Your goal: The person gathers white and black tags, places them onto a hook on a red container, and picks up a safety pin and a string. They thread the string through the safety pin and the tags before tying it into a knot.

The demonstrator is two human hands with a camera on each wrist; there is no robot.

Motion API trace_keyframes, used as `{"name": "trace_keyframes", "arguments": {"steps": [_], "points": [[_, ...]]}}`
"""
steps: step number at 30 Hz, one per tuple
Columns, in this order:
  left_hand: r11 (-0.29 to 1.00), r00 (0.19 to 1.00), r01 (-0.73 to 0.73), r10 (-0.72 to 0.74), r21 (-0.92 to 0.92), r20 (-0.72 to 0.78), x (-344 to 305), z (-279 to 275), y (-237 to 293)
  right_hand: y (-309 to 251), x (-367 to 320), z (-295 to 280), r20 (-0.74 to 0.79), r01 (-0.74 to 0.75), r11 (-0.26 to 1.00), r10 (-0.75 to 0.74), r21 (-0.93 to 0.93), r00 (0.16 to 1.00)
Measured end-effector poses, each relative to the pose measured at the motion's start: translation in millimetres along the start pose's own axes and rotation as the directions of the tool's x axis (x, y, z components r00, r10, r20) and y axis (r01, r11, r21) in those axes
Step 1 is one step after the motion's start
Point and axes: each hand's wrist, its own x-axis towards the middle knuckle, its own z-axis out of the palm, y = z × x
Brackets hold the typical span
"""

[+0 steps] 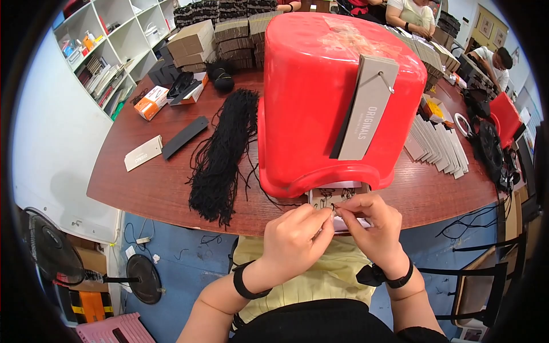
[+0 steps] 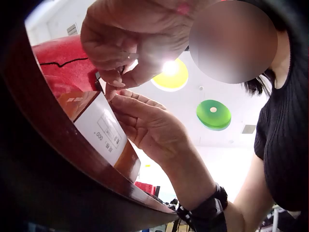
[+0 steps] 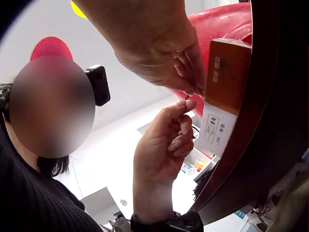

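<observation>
Both hands meet just above a small open box [image 2: 104,128] at the table's front edge, under the arch of a red plastic stool [image 1: 309,114]. My left hand [image 1: 297,237] pinches a tiny dark pin-like piece [image 3: 187,97] between thumb and forefinger. Thumb and finger of my right hand [image 1: 374,226] pinch at the same spot, fingertips right against the left ones. The piece is mostly hidden by the fingertips. Several small black wire loops [image 1: 325,200] lie in the box. A grey "ORIGINALS" tag [image 1: 369,108] is on the stool's side, facing me.
Left of the stool lies a long bundle of black cords [image 1: 223,154], with loose strands toward the box. Farther left are a light tag [image 1: 144,152], a dark tag [image 1: 185,138] and an orange-white box [image 1: 151,103]. Fanned grey tags [image 1: 437,146] lie right. People work behind.
</observation>
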Motion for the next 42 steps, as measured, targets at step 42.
{"name": "trace_keyframes", "arguments": {"steps": [42], "points": [[0.322, 0.782, 0.621, -0.191, -0.714, 0.594, -30.5, -31.2, 3.3, 2.7, -22.4, -11.3, 0.435, -0.477, 0.135, 0.251, 0.869, 0.864]]}}
